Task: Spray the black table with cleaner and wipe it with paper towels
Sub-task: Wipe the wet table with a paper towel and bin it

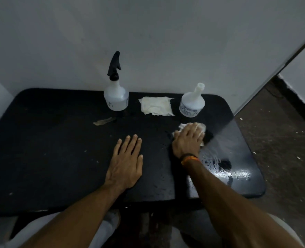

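Note:
The black table [49,140] fills the middle of the view, its right part wet and shiny. My right hand [187,140] presses a crumpled white paper towel [201,128] flat onto the table's right side. My left hand [125,165] lies flat on the tabletop, fingers spread, holding nothing. At the back stands a clear spray bottle [116,97] with a black trigger head. A second white bottle [192,102] without a trigger stands to its right. Between them lies a used folded paper towel [156,108].
A small torn scrap [103,121] lies left of centre on the table. A white wall rises right behind the table. Dark speckled floor [282,140] shows to the right. My knees in light trousers [58,230] sit under the front edge.

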A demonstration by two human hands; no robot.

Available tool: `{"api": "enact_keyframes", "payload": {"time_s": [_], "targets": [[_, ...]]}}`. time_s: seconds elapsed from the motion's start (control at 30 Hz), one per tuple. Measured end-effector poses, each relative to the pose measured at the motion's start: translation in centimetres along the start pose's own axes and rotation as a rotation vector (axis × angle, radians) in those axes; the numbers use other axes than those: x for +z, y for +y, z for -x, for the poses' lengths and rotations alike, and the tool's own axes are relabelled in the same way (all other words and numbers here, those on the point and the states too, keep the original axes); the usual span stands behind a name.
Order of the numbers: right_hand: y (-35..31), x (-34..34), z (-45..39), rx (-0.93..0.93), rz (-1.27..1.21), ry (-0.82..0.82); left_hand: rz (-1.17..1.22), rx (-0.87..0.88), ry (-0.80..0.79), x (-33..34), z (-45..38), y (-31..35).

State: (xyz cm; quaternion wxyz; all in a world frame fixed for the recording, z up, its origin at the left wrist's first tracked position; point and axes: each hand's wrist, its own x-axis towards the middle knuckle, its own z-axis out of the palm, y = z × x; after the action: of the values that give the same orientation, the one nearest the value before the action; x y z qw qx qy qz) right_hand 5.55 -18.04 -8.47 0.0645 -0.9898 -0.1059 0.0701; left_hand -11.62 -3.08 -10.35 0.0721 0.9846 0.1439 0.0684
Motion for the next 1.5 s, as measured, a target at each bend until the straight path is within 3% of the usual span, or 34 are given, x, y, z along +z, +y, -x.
{"api": "enact_keyframes", "payload": {"time_s": [0.17,0.4,0.5,0.67,0.77,0.83,0.9,1.07,1.17,1.3,1.5], "targets": [[-1.6,2.3,6.1,-0.331,0.002,-0.014,-0.015,-0.002,-0.001,0.0,0.0,0.0],[2.0,-0.1,2.1,0.019,-0.024,0.016,0.0,-0.009,0.0,0.0,0.0,-0.1],[-1.2,-0.4,-0.8,0.005,-0.04,-0.008,0.012,-0.016,-0.006,0.0,0.0,-0.1],[-7.2,1.1,0.4,-0.367,0.043,-0.016,0.02,-0.012,-0.006,0.0,0.0,0.0],[-7.0,1.7,3.4,-0.627,0.065,-0.042,0.013,-0.007,-0.021,-0.2,0.0,0.1],[-5.2,1.7,5.5,-0.7,0.071,-0.05,0.01,-0.019,-0.023,-0.2,0.0,0.2],[-2.8,1.8,7.6,-0.641,0.036,-0.018,0.009,-0.021,-0.022,-0.3,0.0,0.2],[3.9,1.0,7.5,-0.09,-0.001,0.033,0.016,-0.018,-0.021,-0.4,0.1,0.1],[4.3,-0.3,4.3,0.09,-0.042,-0.024,0.011,-0.013,-0.025,-0.4,0.1,0.1],[-0.4,0.0,4.2,-0.088,0.007,-0.048,-0.004,-0.01,-0.035,-0.5,-0.1,0.3],[-1.8,3.5,17.0,-0.23,-0.121,0.041,-0.005,-0.015,-0.024,-0.6,0.2,0.3]]}}
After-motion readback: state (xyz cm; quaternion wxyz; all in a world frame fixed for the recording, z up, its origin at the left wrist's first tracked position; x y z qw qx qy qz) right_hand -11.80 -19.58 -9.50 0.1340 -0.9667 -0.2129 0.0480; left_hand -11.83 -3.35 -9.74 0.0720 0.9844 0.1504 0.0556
